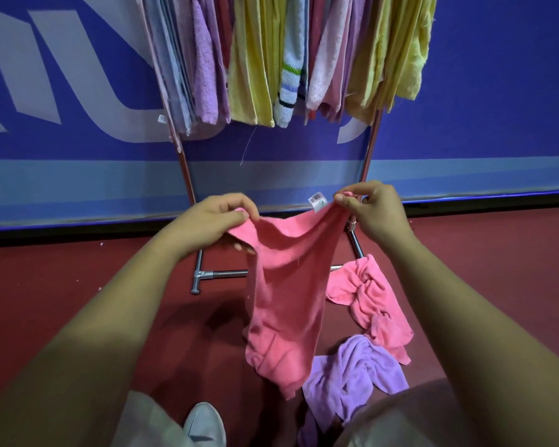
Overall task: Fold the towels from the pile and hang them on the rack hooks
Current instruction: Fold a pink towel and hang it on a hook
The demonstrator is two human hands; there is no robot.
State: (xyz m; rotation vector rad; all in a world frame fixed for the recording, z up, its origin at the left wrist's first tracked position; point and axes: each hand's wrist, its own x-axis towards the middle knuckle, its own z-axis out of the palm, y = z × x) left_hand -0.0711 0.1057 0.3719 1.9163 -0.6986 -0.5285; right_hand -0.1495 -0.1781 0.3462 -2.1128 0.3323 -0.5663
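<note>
With my left hand (218, 217) and right hand (367, 208) each pinching a top corner of the limp coral-pink terry towel (288, 291) hanging before the chrome rack (188, 175), I judge I am squaring it to fold, so next the corners must meet.

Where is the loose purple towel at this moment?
Head view, lower right: the purple towel lies crumpled on the red floor, below the crumpled pink towel and right of the held pink towel's hanging end.
</note>
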